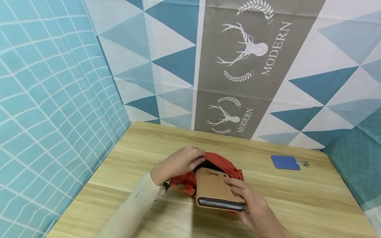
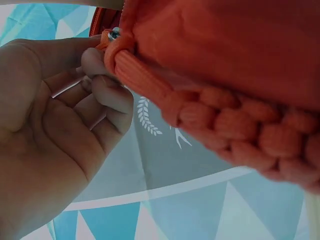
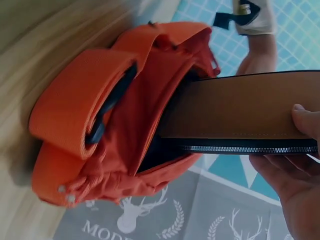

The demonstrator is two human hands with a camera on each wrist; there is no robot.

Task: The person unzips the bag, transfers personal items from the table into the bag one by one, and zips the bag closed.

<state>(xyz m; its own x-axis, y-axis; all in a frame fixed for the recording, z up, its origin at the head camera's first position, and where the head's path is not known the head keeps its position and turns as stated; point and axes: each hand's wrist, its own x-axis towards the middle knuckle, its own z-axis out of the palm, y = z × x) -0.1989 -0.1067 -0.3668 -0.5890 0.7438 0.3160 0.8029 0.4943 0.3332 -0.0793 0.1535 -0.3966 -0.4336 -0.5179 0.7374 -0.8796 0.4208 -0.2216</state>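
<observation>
An orange-red fabric bag [image 3: 165, 75] with a wide strap and a zipped opening lies on the table. My left hand [image 1: 181, 163] pinches the edge of the bag at one end of its opening. In the left wrist view the fingers of that hand [image 2: 70, 110] curl close to a small metal fitting and a thick braided red cord [image 2: 220, 120]. My right hand [image 1: 253, 205] grips a tan zip-around wallet [image 1: 211, 188], thumb on one face and fingers on the other. The wallet's far end is inside the bag's dark opening, hidden from sight; its zipped near end sticks out.
A blue card holder [image 1: 285, 162] with a metal clip lies on the wooden table [image 1: 140, 142] to the right of the bag. Behind the table hangs a patterned cloth [image 1: 172, 66]; a blue checked cloth [image 1: 44, 99] covers the left side.
</observation>
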